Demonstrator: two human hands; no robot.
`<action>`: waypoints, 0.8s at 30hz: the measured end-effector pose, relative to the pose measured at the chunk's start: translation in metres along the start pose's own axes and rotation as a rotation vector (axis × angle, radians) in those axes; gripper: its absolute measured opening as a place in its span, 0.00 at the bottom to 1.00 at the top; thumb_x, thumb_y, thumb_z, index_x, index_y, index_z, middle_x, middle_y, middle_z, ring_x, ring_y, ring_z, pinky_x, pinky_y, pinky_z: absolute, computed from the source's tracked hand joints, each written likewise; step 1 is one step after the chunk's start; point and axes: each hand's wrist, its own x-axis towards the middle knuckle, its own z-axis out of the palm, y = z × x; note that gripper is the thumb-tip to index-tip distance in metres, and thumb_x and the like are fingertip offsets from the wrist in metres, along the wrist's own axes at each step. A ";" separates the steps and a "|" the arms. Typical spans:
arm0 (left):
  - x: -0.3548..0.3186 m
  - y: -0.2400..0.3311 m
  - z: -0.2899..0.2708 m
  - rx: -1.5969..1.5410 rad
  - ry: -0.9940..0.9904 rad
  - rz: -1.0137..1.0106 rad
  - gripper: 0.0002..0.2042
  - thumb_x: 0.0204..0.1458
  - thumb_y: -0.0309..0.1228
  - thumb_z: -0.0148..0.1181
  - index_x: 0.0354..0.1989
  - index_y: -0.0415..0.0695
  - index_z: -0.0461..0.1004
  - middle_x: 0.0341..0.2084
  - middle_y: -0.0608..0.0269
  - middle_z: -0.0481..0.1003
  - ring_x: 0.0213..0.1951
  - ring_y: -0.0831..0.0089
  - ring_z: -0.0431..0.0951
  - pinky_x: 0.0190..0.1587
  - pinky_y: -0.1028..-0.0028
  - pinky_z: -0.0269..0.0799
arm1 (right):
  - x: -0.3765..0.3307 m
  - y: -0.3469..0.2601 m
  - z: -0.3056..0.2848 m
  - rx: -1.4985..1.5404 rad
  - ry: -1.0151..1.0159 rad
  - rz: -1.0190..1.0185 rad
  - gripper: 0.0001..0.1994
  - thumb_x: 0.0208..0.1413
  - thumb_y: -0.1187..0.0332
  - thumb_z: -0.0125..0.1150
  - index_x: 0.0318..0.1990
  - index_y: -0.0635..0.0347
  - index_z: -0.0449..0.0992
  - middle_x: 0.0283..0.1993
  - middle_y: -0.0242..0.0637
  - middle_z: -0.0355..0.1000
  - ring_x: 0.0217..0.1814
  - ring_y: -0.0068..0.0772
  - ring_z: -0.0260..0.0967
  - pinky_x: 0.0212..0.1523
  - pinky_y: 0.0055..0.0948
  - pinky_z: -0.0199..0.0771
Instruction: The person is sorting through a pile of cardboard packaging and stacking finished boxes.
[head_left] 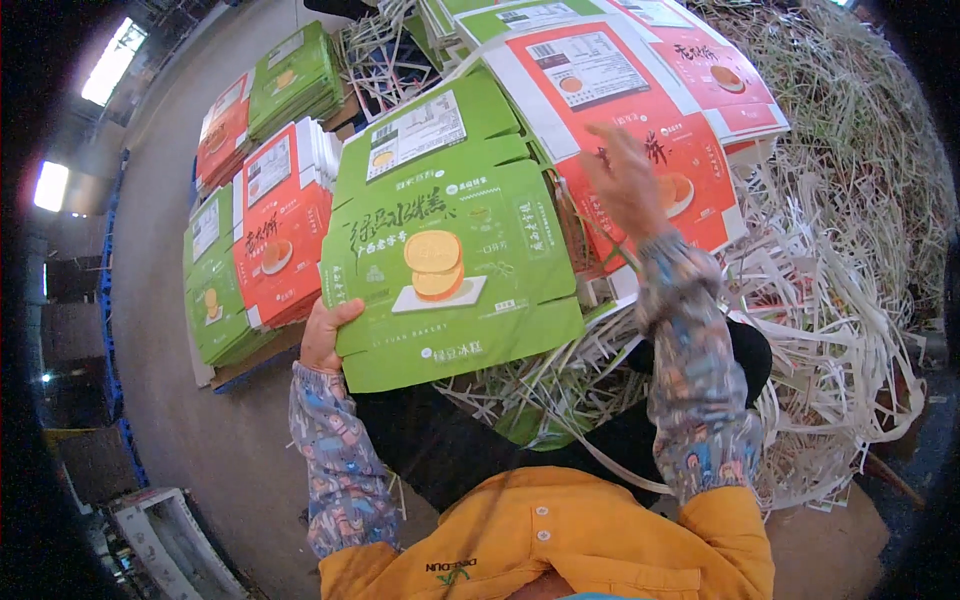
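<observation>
My left hand (329, 332) grips the lower left edge of a flat green printed carton sheet (510, 260), its thumb lying on top and the other fingers hidden underneath. The sheet shows a picture of round yellow cakes and a white label panel near its far end. To the right, my right hand (628, 185) is over a red printed carton sheet (575, 85), slightly blurred, with its fingers stretched out and nothing visible in them. Whether it touches the red sheet, I cannot tell.
Stacks of green cartons (290, 85) and red cartons (280, 235) stand on the left. Another red sheet (715, 70) lies at the far right. Heaped paper strips (800, 330) spread along the right side and under the sheets. A white box-like frame (165, 540) sits at lower left.
</observation>
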 end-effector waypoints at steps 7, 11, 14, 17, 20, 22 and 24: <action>0.001 -0.007 0.004 0.035 0.015 0.019 0.25 0.39 0.22 0.57 0.49 0.35 0.60 0.42 0.56 0.69 0.41 0.66 0.72 0.42 0.69 0.70 | 0.080 0.016 0.098 -0.251 -0.099 -0.071 0.21 0.54 0.60 0.43 0.56 0.37 0.56 0.62 0.28 0.49 0.66 0.46 0.37 0.57 0.60 0.35; 0.001 0.007 0.011 0.026 0.055 0.040 0.26 0.38 0.20 0.55 0.50 0.36 0.59 0.42 0.55 0.69 0.42 0.65 0.71 0.43 0.68 0.70 | 0.097 0.041 0.115 -0.475 -0.212 -0.047 0.20 0.55 0.51 0.36 0.56 0.33 0.57 0.62 0.27 0.49 0.65 0.49 0.38 0.55 0.67 0.28; -0.009 0.035 0.020 0.058 0.136 0.022 0.26 0.37 0.18 0.53 0.50 0.37 0.60 0.41 0.54 0.69 0.40 0.64 0.73 0.42 0.68 0.71 | 0.087 0.039 0.119 -0.527 -0.194 -0.043 0.19 0.55 0.51 0.37 0.55 0.32 0.58 0.62 0.27 0.49 0.65 0.50 0.38 0.55 0.66 0.28; -0.027 0.089 -0.001 0.280 0.255 -0.008 0.26 0.34 0.19 0.53 0.48 0.36 0.62 0.38 0.54 0.71 0.37 0.63 0.74 0.39 0.67 0.72 | 0.089 0.027 0.125 -0.530 -0.192 -0.050 0.19 0.55 0.54 0.36 0.56 0.31 0.58 0.63 0.28 0.48 0.66 0.50 0.37 0.56 0.65 0.27; -0.061 0.121 -0.001 0.388 0.230 0.060 0.27 0.28 0.20 0.56 0.46 0.35 0.64 0.35 0.54 0.72 0.35 0.63 0.74 0.38 0.66 0.72 | 0.089 0.029 0.123 -0.537 -0.209 -0.052 0.19 0.55 0.56 0.36 0.56 0.32 0.58 0.64 0.28 0.47 0.66 0.50 0.37 0.57 0.64 0.25; -0.091 0.134 -0.019 0.493 0.120 0.045 0.30 0.23 0.20 0.59 0.45 0.33 0.64 0.35 0.52 0.72 0.36 0.62 0.74 0.37 0.66 0.72 | 0.092 0.029 0.119 -0.624 -0.166 -0.033 0.19 0.54 0.54 0.39 0.56 0.31 0.58 0.64 0.26 0.46 0.65 0.49 0.38 0.56 0.65 0.29; -0.132 0.140 -0.047 0.498 0.171 -0.037 0.31 0.23 0.19 0.59 0.46 0.33 0.63 0.35 0.51 0.72 0.36 0.61 0.74 0.38 0.65 0.72 | 0.093 0.030 0.121 -0.611 -0.157 -0.062 0.19 0.54 0.54 0.40 0.56 0.31 0.58 0.64 0.26 0.46 0.65 0.49 0.38 0.56 0.64 0.29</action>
